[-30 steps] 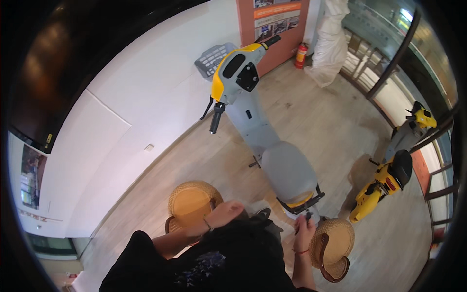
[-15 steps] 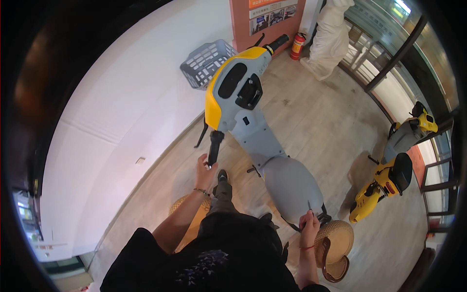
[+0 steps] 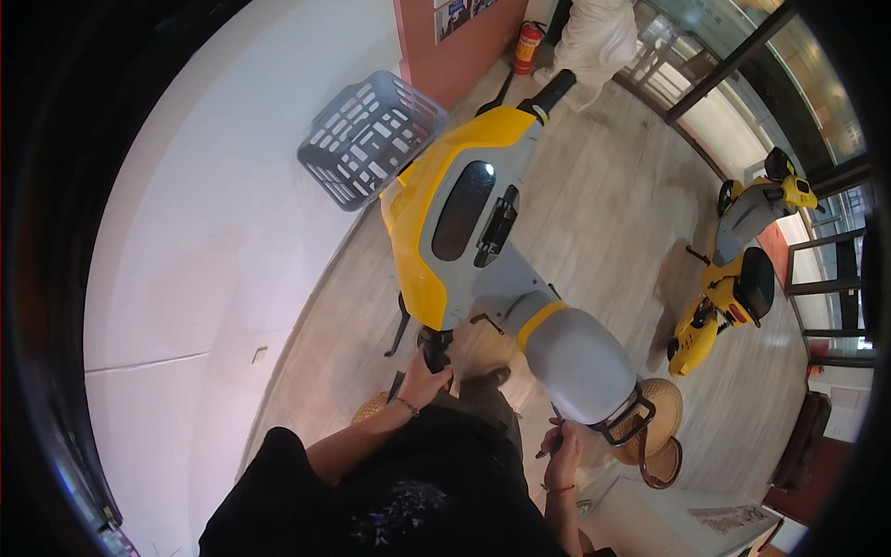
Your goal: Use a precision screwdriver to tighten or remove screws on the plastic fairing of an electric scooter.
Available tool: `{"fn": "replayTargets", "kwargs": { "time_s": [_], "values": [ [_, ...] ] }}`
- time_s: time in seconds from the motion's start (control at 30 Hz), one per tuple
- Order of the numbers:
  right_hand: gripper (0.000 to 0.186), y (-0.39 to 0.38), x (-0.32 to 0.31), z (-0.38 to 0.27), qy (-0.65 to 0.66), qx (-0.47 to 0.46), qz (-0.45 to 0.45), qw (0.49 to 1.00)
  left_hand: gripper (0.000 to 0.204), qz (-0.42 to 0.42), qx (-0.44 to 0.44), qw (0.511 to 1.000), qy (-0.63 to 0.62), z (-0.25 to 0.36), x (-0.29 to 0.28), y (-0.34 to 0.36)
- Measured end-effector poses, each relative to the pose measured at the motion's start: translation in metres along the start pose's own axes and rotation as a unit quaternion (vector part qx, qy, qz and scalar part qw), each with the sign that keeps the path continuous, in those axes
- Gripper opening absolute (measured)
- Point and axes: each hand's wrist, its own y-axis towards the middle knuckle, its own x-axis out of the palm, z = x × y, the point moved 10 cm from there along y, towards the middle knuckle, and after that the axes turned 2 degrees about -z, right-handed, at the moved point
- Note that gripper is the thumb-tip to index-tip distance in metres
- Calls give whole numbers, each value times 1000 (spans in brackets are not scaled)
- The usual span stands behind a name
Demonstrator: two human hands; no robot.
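In front of me stands a yellow and grey electric scooter (image 3: pixel 415 265) with a dark oval display (image 3: pixel 463 212) on its handlebar panel. My left hand (image 3: pixel 425 382) is wrapped round the black left handlebar grip (image 3: pixel 433 356). Beside the rear of the grey seat (image 3: pixel 580 367), my right hand (image 3: pixel 562 449) is closed on a slim dark tool (image 3: pixel 557 413) with a thin tip pointing away from me. Its exact kind is too small to tell. The black right grip (image 3: pixel 554 91) is free of any hand.
A grey plastic basket (image 3: pixel 371 139) sits at the scooter's front, close to the white wall (image 3: pixel 186 241). Wicker seats (image 3: pixel 661 413) stand behind the scooter. Another yellow scooter (image 3: pixel 733 288) is parked at right. A fire extinguisher (image 3: pixel 528 48) and a white-draped object (image 3: pixel 594 46) stand at the far end.
The scooter's front now appears larger and closer. My left hand has closed round the left grip, fingers wrapped. My right hand has moved left and nearer my body, still with the slim tool.
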Motion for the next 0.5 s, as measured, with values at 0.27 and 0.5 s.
{"fn": "replayTargets", "kwargs": {
  "time_s": [0.27, 0.5],
  "values": [
    [30, -11, 2, 8, -57, 19, -12, 998, 46, 10, -60, 970, 237, 75, -143, -7],
    [30, 13, 3, 7, -85, 58, -35, 994, 30, 133, 90, 870, 466, 178, -209, 6]
  ]
}}
